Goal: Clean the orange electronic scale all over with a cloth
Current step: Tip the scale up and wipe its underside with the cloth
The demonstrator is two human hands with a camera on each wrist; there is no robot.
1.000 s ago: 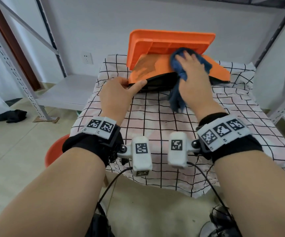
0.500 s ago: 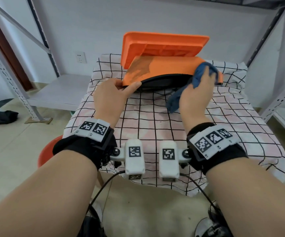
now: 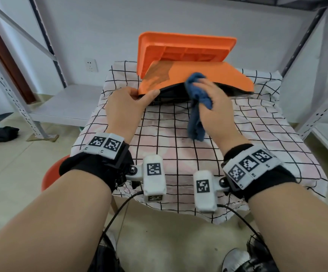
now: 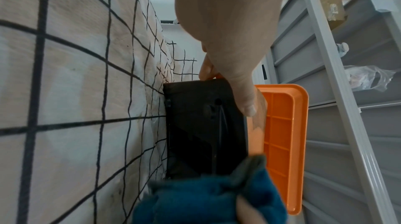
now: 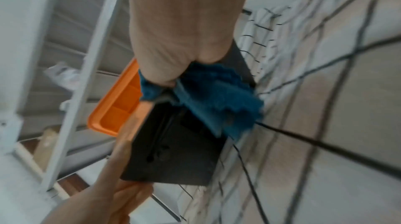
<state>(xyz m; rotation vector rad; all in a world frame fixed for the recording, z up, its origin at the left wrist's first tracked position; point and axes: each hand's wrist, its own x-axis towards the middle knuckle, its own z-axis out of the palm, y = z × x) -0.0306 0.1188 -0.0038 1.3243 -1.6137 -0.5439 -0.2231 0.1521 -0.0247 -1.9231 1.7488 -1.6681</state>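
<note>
- Orange scale (image 3: 198,75) in head view: sits at far end of checked cloth-covered table (image 3: 257,134), near edge tipped up so black underside (image 3: 171,93) shows; its orange tray (image 3: 184,50) stands tilted behind it. Left hand (image 3: 125,107) grips scale's near-left corner, thumb along the edge. Right hand (image 3: 212,107) holds blue cloth (image 3: 196,99) bunched in curled fingers, pressed at scale's front edge, w/ loose end hanging down.
- Left wrist view: left hand (image 4: 223,21) pinches the scale (image 4: 256,124) at its corner, thumb on black base (image 4: 195,124), other fingers behind orange top. Blue cloth (image 4: 206,202) at bottom, touching the base. Tray (image 4: 284,142) beside grey shelving (image 4: 347,90).
- Right wrist view (blurry): right hand (image 5: 184,30) clutches cloth (image 5: 217,100) against black base (image 5: 178,150); left hand (image 5: 112,184) holds the scale's (image 5: 139,116) far corner. Thin black cord (image 5: 303,138) runs across table.
</note>
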